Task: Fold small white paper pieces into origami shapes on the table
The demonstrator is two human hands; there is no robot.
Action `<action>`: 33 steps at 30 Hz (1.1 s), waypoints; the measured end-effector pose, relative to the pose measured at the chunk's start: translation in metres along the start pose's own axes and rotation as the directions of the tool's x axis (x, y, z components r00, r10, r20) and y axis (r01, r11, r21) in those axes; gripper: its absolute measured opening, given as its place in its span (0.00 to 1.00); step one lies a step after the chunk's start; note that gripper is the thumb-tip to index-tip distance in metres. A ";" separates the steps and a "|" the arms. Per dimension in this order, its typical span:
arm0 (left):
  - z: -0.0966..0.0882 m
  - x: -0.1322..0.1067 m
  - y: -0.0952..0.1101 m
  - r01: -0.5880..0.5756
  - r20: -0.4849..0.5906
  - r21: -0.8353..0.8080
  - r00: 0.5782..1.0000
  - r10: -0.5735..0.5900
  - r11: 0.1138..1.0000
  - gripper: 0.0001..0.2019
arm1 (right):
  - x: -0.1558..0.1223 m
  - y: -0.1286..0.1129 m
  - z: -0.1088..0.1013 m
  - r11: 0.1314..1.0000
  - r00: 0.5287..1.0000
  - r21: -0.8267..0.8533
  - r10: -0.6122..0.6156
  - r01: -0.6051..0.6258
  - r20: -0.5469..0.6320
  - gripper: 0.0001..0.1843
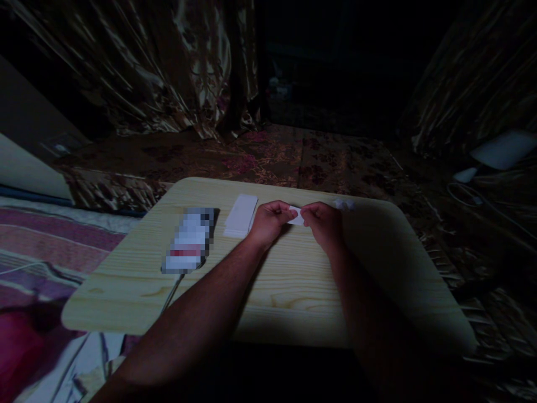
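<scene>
A shiny brown curtain with flowers (168, 67) hangs at the back of the dark room. In front of it stands a low table with a pale wooden top and round corners (293, 291). A pink and purple striped cloth (42, 240) lies to the left of the table.

On the table's left part lies a flat blurred block (188, 240), with a thin cord (172, 291) running from it over the near edge. Just beside it is a neat pile of long white paper strips (241, 215).

The left hand (268, 221) and the right hand (323, 221) meet above the far middle of the table. Both pinch a small white paper slip (297, 216) between them, fingers closed on its ends. A tiny white crumpled bit (344, 205), maybe paper, lies just beside the right hand.
</scene>
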State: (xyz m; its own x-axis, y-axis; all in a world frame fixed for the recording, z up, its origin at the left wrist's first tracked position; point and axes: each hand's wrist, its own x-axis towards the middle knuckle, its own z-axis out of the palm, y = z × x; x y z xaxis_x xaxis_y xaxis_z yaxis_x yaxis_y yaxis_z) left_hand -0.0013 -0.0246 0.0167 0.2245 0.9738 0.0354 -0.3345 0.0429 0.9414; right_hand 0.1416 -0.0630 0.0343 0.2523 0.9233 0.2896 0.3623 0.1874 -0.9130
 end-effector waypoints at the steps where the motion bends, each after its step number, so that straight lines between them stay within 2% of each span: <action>1: 0.000 0.000 0.000 0.002 0.005 -0.002 1.000 -0.001 1.000 0.15 | 0.000 0.000 0.000 1.000 1.000 -0.004 -0.003 0.003 0.004 0.12; 12: 0.000 0.000 -0.001 -0.006 0.020 -0.011 1.000 0.006 1.000 0.15 | 0.000 0.002 0.001 0.999 1.000 -0.023 -0.025 0.025 -0.001 0.11; 23: 0.000 -0.001 0.001 -0.047 -0.014 -0.012 0.999 0.047 0.999 0.14 | -0.001 0.004 0.002 0.997 0.999 -0.055 -0.049 0.049 -0.005 0.11; 33: 0.001 -0.002 0.003 -0.047 -0.023 -0.078 0.999 0.045 0.996 0.11 | -0.002 0.004 0.003 0.998 0.999 -0.041 -0.053 0.053 0.005 0.11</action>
State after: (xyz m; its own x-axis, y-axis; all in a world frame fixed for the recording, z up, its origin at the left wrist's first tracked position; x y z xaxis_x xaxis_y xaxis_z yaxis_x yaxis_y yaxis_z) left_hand -0.0023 -0.0267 0.0197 0.1883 0.9796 0.0700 -0.4148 0.0147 0.9098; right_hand 0.1398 -0.0630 0.0296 0.2283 0.9137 0.3363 0.4121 0.2223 -0.8836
